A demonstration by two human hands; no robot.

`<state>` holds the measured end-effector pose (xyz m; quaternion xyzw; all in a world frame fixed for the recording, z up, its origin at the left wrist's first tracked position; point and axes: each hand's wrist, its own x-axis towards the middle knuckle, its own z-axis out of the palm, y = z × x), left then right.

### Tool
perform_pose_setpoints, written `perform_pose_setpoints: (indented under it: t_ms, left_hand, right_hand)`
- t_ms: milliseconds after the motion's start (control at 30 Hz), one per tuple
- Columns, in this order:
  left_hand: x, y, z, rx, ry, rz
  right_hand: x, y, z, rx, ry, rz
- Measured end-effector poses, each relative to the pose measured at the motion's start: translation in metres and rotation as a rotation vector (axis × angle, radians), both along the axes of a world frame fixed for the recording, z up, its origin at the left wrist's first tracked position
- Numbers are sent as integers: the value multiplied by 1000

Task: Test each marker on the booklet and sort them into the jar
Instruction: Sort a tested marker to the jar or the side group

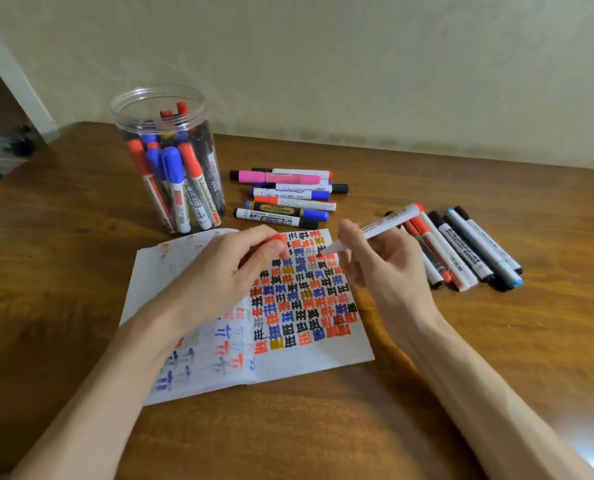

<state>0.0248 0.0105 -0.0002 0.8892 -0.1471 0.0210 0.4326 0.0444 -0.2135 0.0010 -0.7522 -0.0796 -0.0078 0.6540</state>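
**Marker on the page, cap in the other grip**

Red whiteboard marker (382, 225) is down at the booklet (323, 355). Its felt tip sits right at the top rows of inked test marks, and the barrel slants up and away to the right. The right grip (378, 268) is closed round the barrel low down, just behind the nib section, pen-fashion. Across the page, the left grip (226, 271) rests on the booklet and pinches the red cap (277, 241) between thumb and fingertips, pinning the paper flat.

Handling, as I read it: this is a light, stiff plastic tube, smooth and probably a touch slippery. A hold near the nib gives the best control for writing, while mid-barrel would suit the carry to the jar. The nib is the soft part and it stains, so fingers belong off it. The cap should snap on before the drop. The booklet looks thin and floppy and wants a hand on it.

The clear plastic jar (143, 109) stands upright at the back left of the table (80, 271), already well stocked with markers. A loose pile of markers (288, 199) lies behind the booklet, and a row of markers (468, 251) lies to the right.
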Motion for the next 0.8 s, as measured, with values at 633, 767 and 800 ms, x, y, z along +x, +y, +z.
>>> perform_pose_setpoints:
  t_ms: [633,767,800]
  left_hand:
    - [-7,23,-12,124,24,106]
    - [-8,25,-13,135,16,114]
    - [-7,25,-14,144,6,118]
  right_hand:
    - [-76,34,-21,-159,-39,193]
    - [-84,40,-26,-188,-52,182]
    - [-84,40,-27,-193,-56,168]
